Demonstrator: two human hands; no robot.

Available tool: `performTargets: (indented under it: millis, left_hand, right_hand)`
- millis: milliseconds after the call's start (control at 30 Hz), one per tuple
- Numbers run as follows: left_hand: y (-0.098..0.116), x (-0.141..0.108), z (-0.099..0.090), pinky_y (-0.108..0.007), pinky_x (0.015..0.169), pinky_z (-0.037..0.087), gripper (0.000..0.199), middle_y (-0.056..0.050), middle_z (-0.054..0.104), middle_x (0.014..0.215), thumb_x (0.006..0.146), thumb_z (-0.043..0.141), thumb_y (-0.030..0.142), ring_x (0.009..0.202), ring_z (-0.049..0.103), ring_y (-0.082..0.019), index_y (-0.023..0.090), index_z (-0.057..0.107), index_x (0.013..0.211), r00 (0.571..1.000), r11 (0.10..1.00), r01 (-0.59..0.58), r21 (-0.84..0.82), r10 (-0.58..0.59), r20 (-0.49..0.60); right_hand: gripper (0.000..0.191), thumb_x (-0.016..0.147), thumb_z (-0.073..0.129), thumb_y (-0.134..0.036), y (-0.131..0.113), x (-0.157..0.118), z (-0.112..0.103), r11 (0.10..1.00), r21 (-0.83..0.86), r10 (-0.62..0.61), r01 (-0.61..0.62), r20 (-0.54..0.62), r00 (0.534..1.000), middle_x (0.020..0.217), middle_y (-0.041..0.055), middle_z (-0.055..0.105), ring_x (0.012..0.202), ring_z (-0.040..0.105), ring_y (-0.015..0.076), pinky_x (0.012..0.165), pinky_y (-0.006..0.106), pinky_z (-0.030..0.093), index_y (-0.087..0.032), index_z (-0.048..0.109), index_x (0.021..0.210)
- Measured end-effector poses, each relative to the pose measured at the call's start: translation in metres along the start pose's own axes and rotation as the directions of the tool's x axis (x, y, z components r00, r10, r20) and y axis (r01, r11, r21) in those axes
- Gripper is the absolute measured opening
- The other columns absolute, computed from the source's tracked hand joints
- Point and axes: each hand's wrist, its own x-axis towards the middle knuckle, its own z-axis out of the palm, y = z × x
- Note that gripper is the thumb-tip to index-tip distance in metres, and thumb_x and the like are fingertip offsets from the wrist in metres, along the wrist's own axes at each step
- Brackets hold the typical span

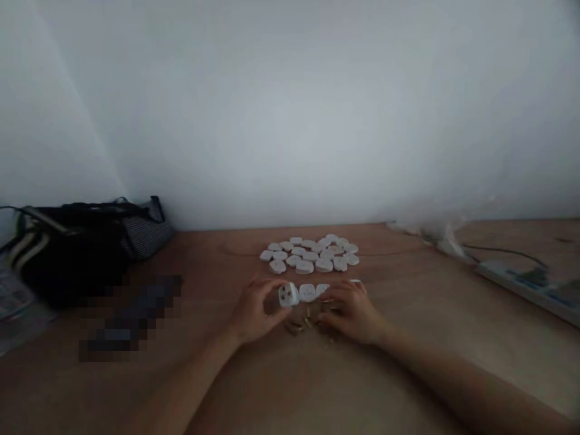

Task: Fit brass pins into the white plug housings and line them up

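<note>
Between its thumb and fingers, my left hand holds a white plug housing with dark holes on its face. Beside it, a white piece lies in a short row on the table. My right hand is bent over the right part of this row, above small brass-coloured pins; whether its fingertips grip anything is hidden. More pins lie between the hands. Farther back, several white pieces are spread in a cluster.
A black bag stands at the left against the wall, with a pixelated dark object before it. On the right are a white power strip with a cable and a clear plastic bag. The brown table reaches the wall.
</note>
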Motion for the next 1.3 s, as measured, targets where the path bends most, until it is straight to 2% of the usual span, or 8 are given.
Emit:
performTargets:
  millis: [167,333,533,833,1033,1167,1233,1300]
  left_hand:
    - [-0.033,-0.001,-0.008,-0.039,0.094,0.042,0.038,-0.008,0.065,0.110,0.074,0.065,0.032,0.103,0.059,-0.024,0.018,0.057,0.108,0.983,0.959,0.173,-0.225,-0.153,0.103]
    - [-0.042,-0.004,-0.005,-0.036,0.092,0.045,0.038,-0.007,0.066,0.108,0.073,0.065,0.030,0.100,0.061,-0.023,0.016,0.058,0.108,0.969,0.913,0.212,-0.349,-0.148,0.199]
    - [-0.043,-0.005,-0.004,-0.039,0.093,0.045,0.041,-0.008,0.066,0.108,0.071,0.068,0.029,0.100,0.061,-0.024,0.017,0.058,0.109,0.965,0.904,0.234,-0.359,-0.171,0.200]
    - [-0.040,-0.005,-0.002,-0.041,0.096,0.042,0.039,-0.007,0.063,0.112,0.075,0.064,0.031,0.105,0.058,-0.023,0.018,0.057,0.111,0.968,0.925,0.191,-0.329,-0.124,0.216]
    - [-0.043,-0.003,0.000,-0.042,0.095,0.042,0.040,-0.009,0.062,0.114,0.077,0.062,0.034,0.105,0.058,-0.024,0.018,0.056,0.114,0.966,0.947,0.165,-0.277,-0.098,0.240]
    - [-0.034,-0.002,-0.005,-0.043,0.096,0.039,0.054,-0.010,0.058,0.119,0.072,0.068,0.034,0.110,0.053,-0.026,0.018,0.048,0.121,0.997,0.989,0.055,-0.137,-0.047,0.062]
    - [-0.023,-0.002,-0.010,-0.043,0.092,0.040,0.041,-0.008,0.061,0.106,0.074,0.067,0.034,0.101,0.055,-0.025,0.018,0.055,0.109,0.999,0.999,-0.034,0.002,0.034,-0.030]
    - [-0.009,-0.002,-0.013,-0.039,0.085,0.042,0.019,-0.005,0.062,0.089,0.078,0.062,0.034,0.088,0.056,-0.022,0.018,0.063,0.089,0.990,0.987,-0.140,0.085,0.138,0.026]
  right_hand:
    - [0.040,0.069,0.070,-0.040,-0.005,0.036,0.011,0.996,-0.083,-0.015,0.023,0.089,0.996,0.109,0.0032,0.064,0.105,0.050,0.0266,0.089,0.042,0.029,-0.028,0.062,0.106]
    - [0.056,0.066,0.069,-0.050,-0.013,0.061,0.029,0.983,-0.135,-0.085,0.121,0.251,0.964,0.109,0.0051,0.064,0.105,0.049,0.0294,0.091,0.048,0.025,-0.029,0.055,0.116]
    - [0.056,0.070,0.068,-0.039,-0.014,0.068,0.030,0.982,-0.151,-0.083,0.116,0.210,0.974,0.109,0.0078,0.064,0.107,0.050,0.0286,0.098,0.053,0.015,-0.025,0.050,0.122]
    - [0.052,0.063,0.072,-0.040,0.005,0.022,-0.013,0.992,-0.115,-0.041,0.045,0.031,0.999,0.095,0.0043,0.066,0.095,0.054,0.0250,0.095,0.047,0.025,-0.024,0.058,0.110]
    - [0.049,0.065,0.071,-0.041,0.004,-0.023,-0.021,1.000,-0.013,-0.007,0.008,0.045,0.999,0.100,0.0055,0.066,0.099,0.054,0.0256,0.094,0.044,0.028,-0.022,0.058,0.109]
    - [0.044,0.066,0.070,-0.039,0.002,-0.027,-0.022,0.999,0.050,-0.005,0.001,0.079,0.997,0.098,0.0034,0.066,0.095,0.055,0.0238,0.091,0.042,0.030,-0.025,0.059,0.107]
    - [0.045,0.066,0.071,-0.039,0.001,-0.026,-0.021,0.998,0.059,-0.010,0.005,0.079,0.997,0.099,0.0038,0.065,0.095,0.054,0.0239,0.091,0.042,0.030,-0.025,0.059,0.107]
    - [0.045,0.066,0.070,-0.039,0.002,-0.025,-0.019,0.998,0.059,-0.012,0.007,0.087,0.996,0.098,0.0046,0.065,0.095,0.054,0.0241,0.090,0.042,0.030,-0.024,0.060,0.108]
